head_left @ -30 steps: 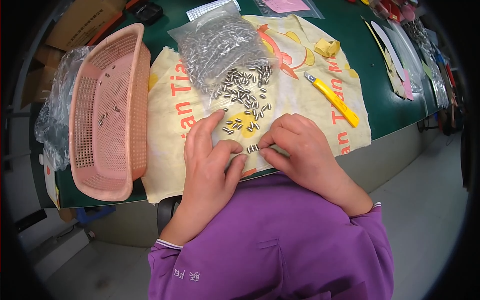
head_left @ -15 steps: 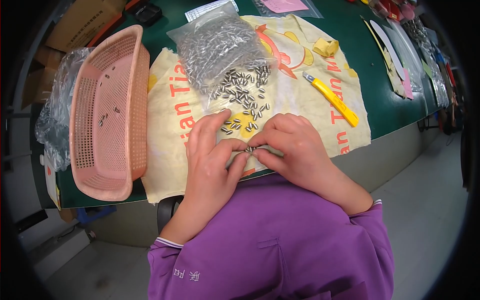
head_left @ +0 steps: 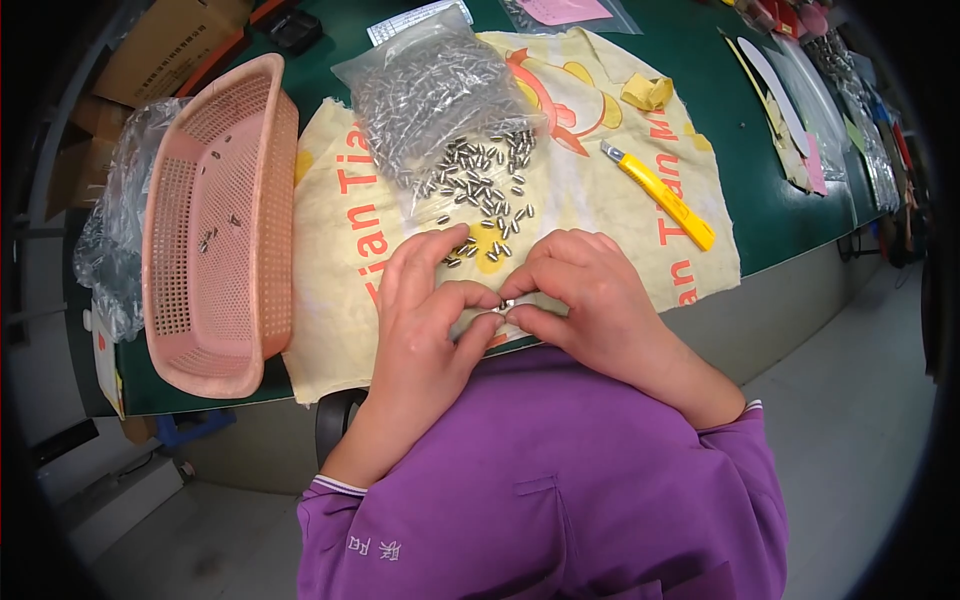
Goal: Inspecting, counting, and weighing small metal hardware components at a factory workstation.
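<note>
Between the fingertips of both my hands is a small metal piece [head_left: 506, 304], silvery and mostly covered by the fingers. My left hand [head_left: 425, 315] pinches it with thumb and forefinger, the other fingers reaching toward the loose pieces. From the other side, my right hand [head_left: 585, 290] is closed on the same piece. Just beyond the hands, many small bullet-shaped metal pieces [head_left: 487, 190] lie scattered on a yellowish printed cloth [head_left: 335, 290]. They spread from the mouth of a clear plastic bag [head_left: 430, 90] full of similar pieces.
At the left stands a pink perforated plastic basket [head_left: 270, 230] with a few metal pieces inside. A yellow utility knife [head_left: 660, 197] and a crumpled yellow scrap [head_left: 647, 93] lie right on the cloth. Clear plastic [head_left: 120, 220] bunches beyond the basket; a cardboard box [head_left: 165, 45] sits far left.
My fingertips have shifted slightly around the small metal piece, and my left fingers now lie a little further over the loose pieces. The surrounding things stay in place.
</note>
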A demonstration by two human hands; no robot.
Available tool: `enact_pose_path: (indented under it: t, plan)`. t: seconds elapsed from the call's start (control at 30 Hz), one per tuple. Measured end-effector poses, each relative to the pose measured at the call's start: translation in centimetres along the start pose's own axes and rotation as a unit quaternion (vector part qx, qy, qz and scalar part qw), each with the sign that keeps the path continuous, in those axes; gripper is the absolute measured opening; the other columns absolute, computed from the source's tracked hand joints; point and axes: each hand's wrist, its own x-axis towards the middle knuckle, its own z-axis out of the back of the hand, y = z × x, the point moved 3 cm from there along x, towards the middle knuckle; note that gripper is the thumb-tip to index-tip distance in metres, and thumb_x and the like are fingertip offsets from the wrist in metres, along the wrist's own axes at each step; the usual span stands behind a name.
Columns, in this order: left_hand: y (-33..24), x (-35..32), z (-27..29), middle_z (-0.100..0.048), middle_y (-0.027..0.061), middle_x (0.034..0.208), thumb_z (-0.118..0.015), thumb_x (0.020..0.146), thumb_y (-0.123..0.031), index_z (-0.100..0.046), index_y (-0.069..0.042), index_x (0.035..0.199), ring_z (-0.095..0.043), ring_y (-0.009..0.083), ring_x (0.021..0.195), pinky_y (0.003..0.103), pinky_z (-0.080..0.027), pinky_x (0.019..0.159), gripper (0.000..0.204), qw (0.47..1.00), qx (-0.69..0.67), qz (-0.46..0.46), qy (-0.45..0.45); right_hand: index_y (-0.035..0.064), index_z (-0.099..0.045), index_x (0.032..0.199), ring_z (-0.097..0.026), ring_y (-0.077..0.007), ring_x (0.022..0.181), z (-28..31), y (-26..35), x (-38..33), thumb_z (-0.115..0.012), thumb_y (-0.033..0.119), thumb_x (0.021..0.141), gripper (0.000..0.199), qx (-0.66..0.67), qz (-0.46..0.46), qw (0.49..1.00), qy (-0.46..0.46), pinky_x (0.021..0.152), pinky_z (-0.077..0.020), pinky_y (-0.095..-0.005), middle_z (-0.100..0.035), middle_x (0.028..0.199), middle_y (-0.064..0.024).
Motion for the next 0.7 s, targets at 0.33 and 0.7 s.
enact_pose_path:
  t: [0.33,0.7]
  plan:
    - [-0.23,0.01,0.02,-0.053,0.0162,0.141,-0.083,0.067,0.0,-0.069,-0.007,0.09,-0.046,0.0361,0.133,0.045,-0.035,0.111,0.028,1.0,0.001,0.014,0.014,0.0145,-0.07,0.086,-0.061,-0.0226,0.091,0.3,0.0,0.06,-0.081,0.013,0.073,0.017,0.007,0.005,1.0,0.018,0.078,-0.0427,-0.0373,-0.061,0.088,-0.0004]
    - [-0.64,0.08,-0.14,-0.049,0.0154,0.147,-0.078,0.07,0.001,-0.067,-0.007,0.088,-0.038,0.0394,0.14,0.048,-0.031,0.115,0.023,0.999,-0.008,0.013,0.047,0.0151,-0.07,0.085,-0.059,-0.0217,0.09,0.37,-0.07,-0.28,-0.083,0.016,0.071,0.019,-0.017,0.009,1.0,-0.001,0.078,-0.0417,-0.037,-0.059,0.088,0.0006]
